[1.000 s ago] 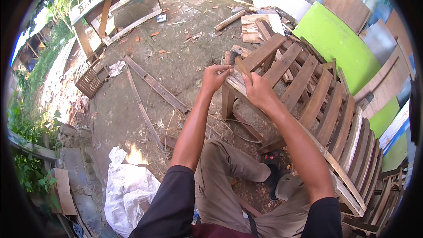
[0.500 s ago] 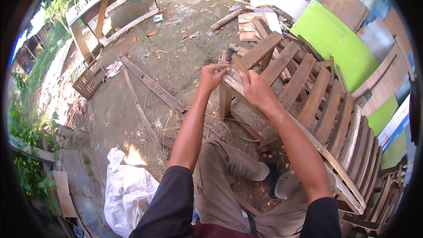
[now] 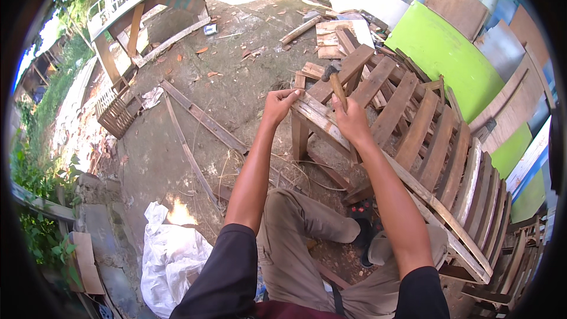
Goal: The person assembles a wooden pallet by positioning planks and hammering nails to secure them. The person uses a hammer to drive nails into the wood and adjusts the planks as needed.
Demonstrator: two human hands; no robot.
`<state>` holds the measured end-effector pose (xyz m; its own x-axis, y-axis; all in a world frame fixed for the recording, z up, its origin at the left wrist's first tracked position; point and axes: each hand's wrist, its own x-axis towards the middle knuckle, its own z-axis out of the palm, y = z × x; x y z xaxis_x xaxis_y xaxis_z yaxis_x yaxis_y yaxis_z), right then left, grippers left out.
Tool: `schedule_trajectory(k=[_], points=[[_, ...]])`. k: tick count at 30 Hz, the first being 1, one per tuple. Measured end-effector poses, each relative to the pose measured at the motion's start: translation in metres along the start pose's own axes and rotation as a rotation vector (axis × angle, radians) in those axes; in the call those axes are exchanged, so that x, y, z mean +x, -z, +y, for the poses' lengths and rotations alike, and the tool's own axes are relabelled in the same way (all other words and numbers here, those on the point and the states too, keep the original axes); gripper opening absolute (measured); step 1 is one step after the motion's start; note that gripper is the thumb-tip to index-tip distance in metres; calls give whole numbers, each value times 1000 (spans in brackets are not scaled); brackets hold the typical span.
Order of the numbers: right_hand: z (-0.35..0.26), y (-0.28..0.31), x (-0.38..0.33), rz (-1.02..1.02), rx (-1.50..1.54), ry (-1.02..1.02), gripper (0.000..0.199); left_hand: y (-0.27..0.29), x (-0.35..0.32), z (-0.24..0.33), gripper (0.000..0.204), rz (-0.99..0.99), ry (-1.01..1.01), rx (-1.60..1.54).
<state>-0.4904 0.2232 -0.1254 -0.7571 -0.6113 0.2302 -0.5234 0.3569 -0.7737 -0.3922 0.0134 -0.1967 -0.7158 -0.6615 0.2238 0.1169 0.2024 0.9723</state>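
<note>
My right hand point(image 3: 352, 123) is closed round the wooden handle of a hammer point(image 3: 337, 87), its dark head pointing away from me. The hammer is above the near corner of a slatted wooden frame point(image 3: 407, 119). At the end of the frame's pale edge rail point(image 3: 323, 119), my left hand point(image 3: 280, 107) has thumb and fingers pinched together against the wood. Whatever they pinch is too small to make out. Brown slats run side by side across the frame, which stands on legs to my right.
Long wooden strips point(image 3: 204, 118) and loose wire lie on the ground ahead. A white sack point(image 3: 171, 260) sits near my left leg. Scrap wood and a green panel point(image 3: 440, 53) lean behind the frame. A wooden table point(image 3: 139, 29) and a slatted crate point(image 3: 116, 112) stand far left.
The hammer has swung away from my left fingers, to the right. My right hand has shifted slightly right and nearer me; my left hand keeps to the rail's end.
</note>
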Motion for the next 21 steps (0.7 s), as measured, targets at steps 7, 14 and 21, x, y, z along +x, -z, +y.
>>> schedule_trajectory(k=[7, 14, 21], points=[[15, -7, 3, -110, -56, -29, 54, -13, 12, 4, 38, 131, 133, -71], [15, -13, -1, -57, -19, -11, 54, -20, 21, -26, 39, 64, 423, -250], [-51, 11, -9, -218, 365, -242, 51, -35, 11, -20, 34, 204, 376, -183]])
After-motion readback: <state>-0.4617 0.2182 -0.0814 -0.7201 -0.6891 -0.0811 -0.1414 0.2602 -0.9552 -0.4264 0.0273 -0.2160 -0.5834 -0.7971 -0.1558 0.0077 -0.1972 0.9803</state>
